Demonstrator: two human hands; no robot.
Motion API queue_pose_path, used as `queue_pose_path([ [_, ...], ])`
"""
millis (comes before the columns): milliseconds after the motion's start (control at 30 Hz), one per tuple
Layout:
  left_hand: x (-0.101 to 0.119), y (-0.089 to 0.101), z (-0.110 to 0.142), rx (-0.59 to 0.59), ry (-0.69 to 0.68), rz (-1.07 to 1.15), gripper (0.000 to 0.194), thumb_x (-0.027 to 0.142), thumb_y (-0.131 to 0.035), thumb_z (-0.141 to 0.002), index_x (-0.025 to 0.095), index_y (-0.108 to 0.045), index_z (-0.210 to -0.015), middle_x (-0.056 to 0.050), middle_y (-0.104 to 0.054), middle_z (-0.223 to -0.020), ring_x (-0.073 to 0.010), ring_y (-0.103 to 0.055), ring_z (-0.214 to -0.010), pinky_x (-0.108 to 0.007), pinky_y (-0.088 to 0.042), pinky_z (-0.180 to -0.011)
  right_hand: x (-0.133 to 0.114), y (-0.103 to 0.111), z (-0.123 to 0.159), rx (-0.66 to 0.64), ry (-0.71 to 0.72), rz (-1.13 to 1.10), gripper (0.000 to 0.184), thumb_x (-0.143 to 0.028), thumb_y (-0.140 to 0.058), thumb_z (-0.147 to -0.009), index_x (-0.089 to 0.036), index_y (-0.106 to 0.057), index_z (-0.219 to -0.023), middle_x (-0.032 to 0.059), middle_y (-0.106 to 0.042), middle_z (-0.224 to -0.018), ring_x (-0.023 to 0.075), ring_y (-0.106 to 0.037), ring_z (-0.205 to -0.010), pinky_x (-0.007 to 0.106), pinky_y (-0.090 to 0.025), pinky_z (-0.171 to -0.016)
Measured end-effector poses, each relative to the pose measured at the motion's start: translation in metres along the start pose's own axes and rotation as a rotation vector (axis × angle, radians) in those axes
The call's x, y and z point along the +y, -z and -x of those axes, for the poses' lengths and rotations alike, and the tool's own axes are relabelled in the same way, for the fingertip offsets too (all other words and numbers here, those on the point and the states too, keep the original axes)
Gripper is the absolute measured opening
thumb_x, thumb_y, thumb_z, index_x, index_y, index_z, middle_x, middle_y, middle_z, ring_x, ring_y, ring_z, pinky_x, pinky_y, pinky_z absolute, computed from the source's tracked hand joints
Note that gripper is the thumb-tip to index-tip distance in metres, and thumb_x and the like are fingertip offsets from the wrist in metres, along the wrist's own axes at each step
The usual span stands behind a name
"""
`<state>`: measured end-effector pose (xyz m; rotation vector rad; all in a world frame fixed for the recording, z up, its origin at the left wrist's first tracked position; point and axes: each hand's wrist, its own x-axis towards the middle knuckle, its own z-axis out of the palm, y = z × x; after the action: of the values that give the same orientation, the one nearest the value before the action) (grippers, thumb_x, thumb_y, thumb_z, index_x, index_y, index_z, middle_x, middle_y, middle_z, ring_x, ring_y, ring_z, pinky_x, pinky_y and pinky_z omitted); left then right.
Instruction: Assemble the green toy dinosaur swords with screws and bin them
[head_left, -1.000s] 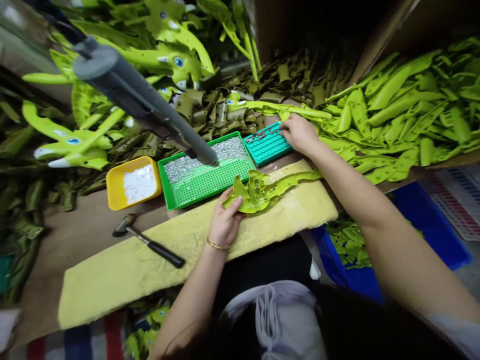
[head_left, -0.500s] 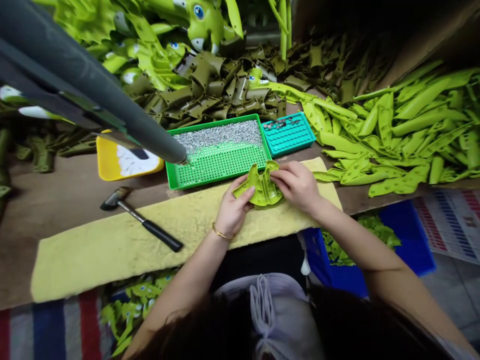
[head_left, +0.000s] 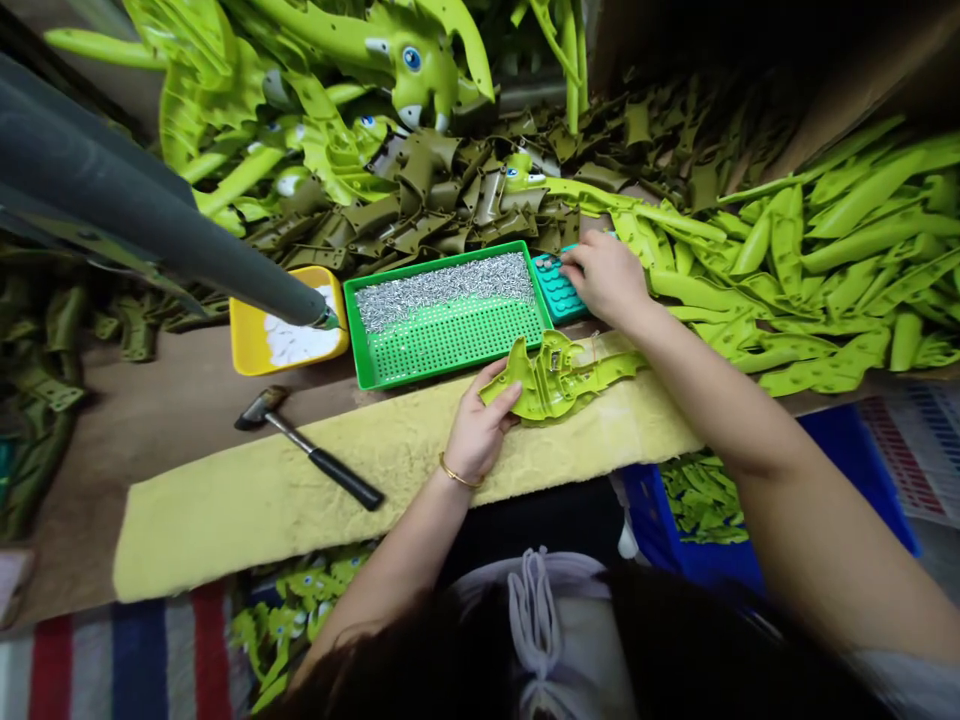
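My left hand point(head_left: 484, 420) grips a lime-green plastic toy shell half point(head_left: 551, 385), its hollow inner side facing up, over a yellow foam pad point(head_left: 300, 500). The shell's long narrow end points right, under my right forearm. My right hand point(head_left: 609, 278) reaches over the small teal tray point(head_left: 553, 285), fingertips pinched together near little metallic pieces at its far edge. Whether a piece is between those fingers is too small to make out. Left of the teal tray stands a green perforated tray point(head_left: 450, 345) with many small silver screws heaped along its back.
A yellow tub point(head_left: 251, 340) holds white pieces. A hammer point(head_left: 311, 450) lies partly on the pad. The grey tool point(head_left: 165, 200) hangs at upper left. Green parts point(head_left: 817, 260) pile up at right, olive parts point(head_left: 442, 200) behind. A blue bin point(head_left: 720, 560) stands below right.
My right hand went from the teal tray to the shell half, then back to the tray. My left hand kept hold of the shell. The hanging tool now appears further left.
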<state>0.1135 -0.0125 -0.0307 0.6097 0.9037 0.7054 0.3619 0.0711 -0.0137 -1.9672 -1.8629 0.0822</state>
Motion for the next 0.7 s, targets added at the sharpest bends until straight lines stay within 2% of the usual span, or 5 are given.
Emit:
queue_pose_path([
  [200,0.000,-0.002,0.000,0.007,0.001,0.029,0.058,0.035,-0.085,-0.063,0.022,-0.059,-0.113,-0.005,-0.072,-0.098,-0.0213,-0.071,-0.082,-0.036,-0.061,-0.072,-0.041,0.028,0.067,0.162,0.188,-0.257,0.011,-0.030,-0.062,-0.085,-0.021,-0.066,-0.087,0.0039,-0.060,-0.090,0.0177,-0.059,-0.087,0.035,-0.050,-0.077],
  [367,-0.002,-0.002,0.000,0.000,-0.028,0.041,0.055,0.034,-0.085,-0.063,0.023,-0.061,-0.112,-0.006,-0.072,-0.104,-0.0234,-0.070,-0.089,-0.037,-0.060,-0.075,-0.056,0.020,0.114,0.212,0.253,-0.212,0.005,-0.027,-0.062,-0.085,-0.023,-0.066,-0.084,0.0037,-0.063,-0.088,0.0179,-0.058,-0.086,0.036,-0.045,-0.076],
  [467,-0.003,-0.002,0.000,-0.006,-0.044,0.051,0.054,0.033,-0.085,-0.063,0.024,-0.062,-0.111,-0.005,-0.072,-0.102,-0.0240,-0.070,-0.091,-0.039,-0.059,-0.079,-0.053,0.018,0.121,0.239,0.283,-0.221,0.005,-0.026,-0.063,-0.085,-0.024,-0.066,-0.088,0.0036,-0.064,-0.090,0.0178,-0.059,-0.087,0.035,-0.045,-0.076],
  [600,-0.003,-0.002,0.001,-0.027,-0.055,0.058,0.053,0.033,-0.085,-0.063,0.024,-0.061,-0.110,-0.004,-0.072,-0.100,-0.0237,-0.070,-0.091,-0.040,-0.059,-0.080,-0.051,0.019,0.119,0.365,0.275,-0.198,0.007,-0.025,-0.064,-0.085,-0.025,-0.066,-0.091,0.0031,-0.063,-0.088,0.0168,-0.059,-0.085,0.034,-0.048,-0.074],
  [700,-0.003,-0.002,0.001,-0.021,-0.069,0.049,0.054,0.033,-0.085,-0.063,0.023,-0.061,-0.110,-0.004,-0.072,-0.101,-0.0235,-0.070,-0.091,-0.040,-0.059,-0.081,-0.052,0.018,0.119,0.344,0.339,-0.055,0.009,-0.027,-0.062,-0.087,-0.025,-0.067,-0.093,0.0043,-0.066,-0.093,0.0174,-0.059,-0.088,0.034,-0.046,-0.077],
])
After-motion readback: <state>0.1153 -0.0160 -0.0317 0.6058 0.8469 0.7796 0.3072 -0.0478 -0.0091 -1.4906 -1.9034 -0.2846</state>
